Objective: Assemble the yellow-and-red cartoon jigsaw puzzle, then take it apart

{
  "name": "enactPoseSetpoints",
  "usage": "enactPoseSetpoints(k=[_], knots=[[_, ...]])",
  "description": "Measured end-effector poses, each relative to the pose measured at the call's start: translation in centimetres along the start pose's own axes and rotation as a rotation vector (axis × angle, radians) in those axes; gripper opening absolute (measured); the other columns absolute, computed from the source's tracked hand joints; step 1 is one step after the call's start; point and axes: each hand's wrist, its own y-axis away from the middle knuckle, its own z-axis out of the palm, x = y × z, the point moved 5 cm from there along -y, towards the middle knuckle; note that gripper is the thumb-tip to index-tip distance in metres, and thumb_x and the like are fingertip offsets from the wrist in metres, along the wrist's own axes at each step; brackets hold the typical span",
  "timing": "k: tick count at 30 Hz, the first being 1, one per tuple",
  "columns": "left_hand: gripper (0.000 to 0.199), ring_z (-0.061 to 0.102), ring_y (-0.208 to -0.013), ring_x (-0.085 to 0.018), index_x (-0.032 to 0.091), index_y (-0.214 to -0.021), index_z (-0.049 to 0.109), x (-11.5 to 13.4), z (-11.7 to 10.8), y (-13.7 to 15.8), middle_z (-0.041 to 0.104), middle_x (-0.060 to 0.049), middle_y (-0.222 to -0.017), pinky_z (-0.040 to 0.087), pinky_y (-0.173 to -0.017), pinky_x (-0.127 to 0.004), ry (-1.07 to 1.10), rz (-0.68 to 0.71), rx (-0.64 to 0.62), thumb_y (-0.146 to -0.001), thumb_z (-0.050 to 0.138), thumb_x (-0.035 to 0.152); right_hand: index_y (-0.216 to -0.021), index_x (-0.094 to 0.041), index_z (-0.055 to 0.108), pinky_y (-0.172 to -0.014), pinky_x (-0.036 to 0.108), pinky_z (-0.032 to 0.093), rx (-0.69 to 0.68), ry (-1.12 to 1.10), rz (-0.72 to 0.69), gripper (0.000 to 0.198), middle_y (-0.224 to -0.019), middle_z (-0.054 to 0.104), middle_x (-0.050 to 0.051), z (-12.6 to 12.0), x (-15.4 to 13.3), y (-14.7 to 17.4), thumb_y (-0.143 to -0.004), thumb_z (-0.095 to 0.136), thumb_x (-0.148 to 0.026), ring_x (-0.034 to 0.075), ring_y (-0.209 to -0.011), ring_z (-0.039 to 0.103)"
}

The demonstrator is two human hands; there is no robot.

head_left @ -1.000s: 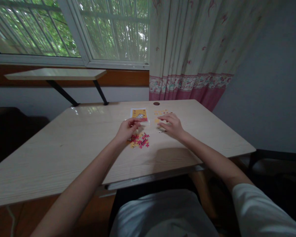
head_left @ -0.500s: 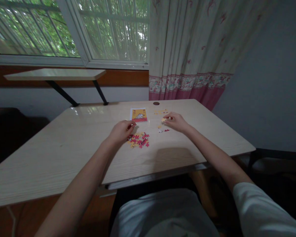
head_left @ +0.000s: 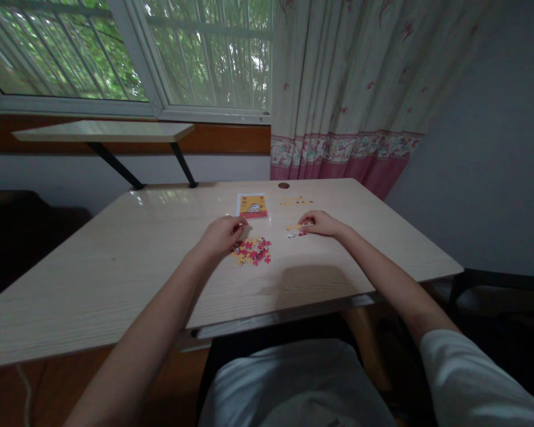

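My right hand [head_left: 323,224] has its fingertips closed on a yellow puzzle piece [head_left: 299,226], low over the table beside another yellow piece [head_left: 289,228]. Just below lie a whitish piece [head_left: 291,236] and a red one [head_left: 302,233], the red partly under the fingers. My left hand [head_left: 225,235] hovers at the upper left of a heap of red and yellow puzzle pieces [head_left: 254,251]. Its thumb and fingers are pinched together; what they hold, if anything, is too small to make out.
A picture sheet [head_left: 253,206] with a white cartoon figure on yellow and red lies behind the heap. Several sorted pieces [head_left: 296,201] form rows at the back right, near a round cable hole [head_left: 283,185]. A raised shelf [head_left: 111,130] stands at the table's [head_left: 115,284] back left.
My right hand has come down and slightly toward me, bringing the yellow puzzle piece next to the other yellow one. My left hand stays almost where it was.
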Motion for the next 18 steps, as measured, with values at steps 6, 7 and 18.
enactPoseSetpoints(k=[6, 7, 18], knots=[[0.031, 0.059, -0.073, -0.02, 0.014, -0.101, 0.068, 0.2, 0.1, 0.0, 0.066, -0.012, -0.085, 0.042, -0.067, -0.03, -0.018, 0.013, -0.028, -0.088, 0.043, 0.027, -0.094, -0.011, 0.071, -0.06, 0.023, 0.035, -0.01, -0.004, -0.008, 0.034, -0.079, 0.063, 0.005, 0.0, 0.2, 0.0, -0.071, 0.069, -0.036, 0.011, -0.065, 0.048], [0.031, 0.059, -0.072, -0.02, 0.014, -0.1, 0.069, 0.2, 0.2, -0.1, 0.066, -0.011, -0.085, 0.042, -0.067, -0.03, -0.013, 0.019, -0.041, -0.088, 0.043, 0.027, -0.094, -0.011, 0.071, -0.06, 0.023, 0.035, -0.013, -0.01, -0.007, 0.034, -0.079, 0.063, 0.005, 0.0, 0.1, 0.0, -0.071, 0.069, -0.036, 0.011, -0.065, 0.047], [0.026, 0.059, -0.08, -0.019, 0.017, -0.093, 0.07, 2.5, 1.7, 0.1, 0.066, -0.008, -0.086, 0.045, -0.074, -0.03, 0.115, 0.208, -0.175, -0.084, 0.056, 0.036, -0.096, -0.011, 0.071, -0.059, 0.023, 0.036, -0.022, 0.0, -0.003, 0.035, -0.081, 0.063, 0.006, -0.2, 0.0, 0.0, -0.072, 0.068, -0.035, 0.011, -0.063, 0.047]])
